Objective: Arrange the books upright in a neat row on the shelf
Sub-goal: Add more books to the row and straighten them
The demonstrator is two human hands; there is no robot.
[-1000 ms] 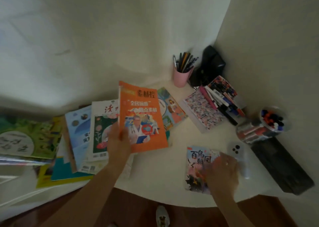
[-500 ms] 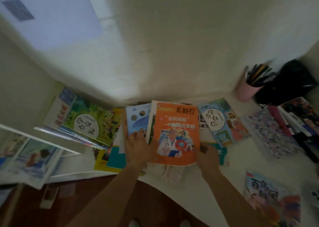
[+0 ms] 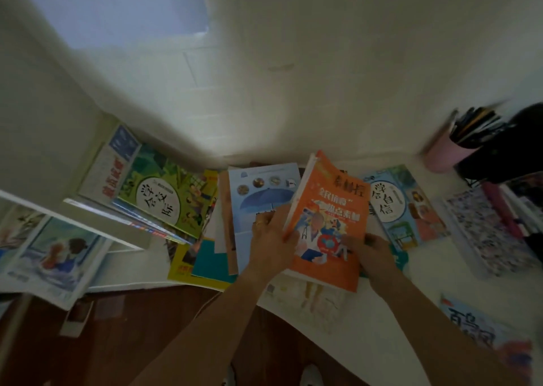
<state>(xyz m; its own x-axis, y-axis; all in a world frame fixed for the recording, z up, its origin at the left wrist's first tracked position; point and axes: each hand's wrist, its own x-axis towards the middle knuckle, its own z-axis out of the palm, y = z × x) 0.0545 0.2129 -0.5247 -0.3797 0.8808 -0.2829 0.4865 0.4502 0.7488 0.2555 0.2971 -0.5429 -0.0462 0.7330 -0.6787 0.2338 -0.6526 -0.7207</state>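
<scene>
The orange book (image 3: 326, 224) is a thin softcover, and I judge it light and floppy: its glossy cover looks slippery, and the pages would bow or fan if I pinched only one corner. So the edges near the bottom corners seem the right place to hold, with one hand on each side so it stays flat as it tips upright. It sits in the middle of the white desk (image 3: 367, 321), tilted up off the pile, its top edge raised toward the far wall and at least one other thin book pressed behind it. My left hand (image 3: 271, 239) grips its left edge, fingers curled around the side and thumb on the cover. My right hand (image 3: 370, 250) rests at the lower right corner, fingers bent against the cover; whether they wrap the edge I cannot tell. To the left lies the blue umbrella book (image 3: 258, 197), flat and partly under my left hand, and farther left the green book (image 3: 164, 200) leans in the shelf (image 3: 111, 224). To the right lies another blue book (image 3: 402, 206), flat.
</scene>
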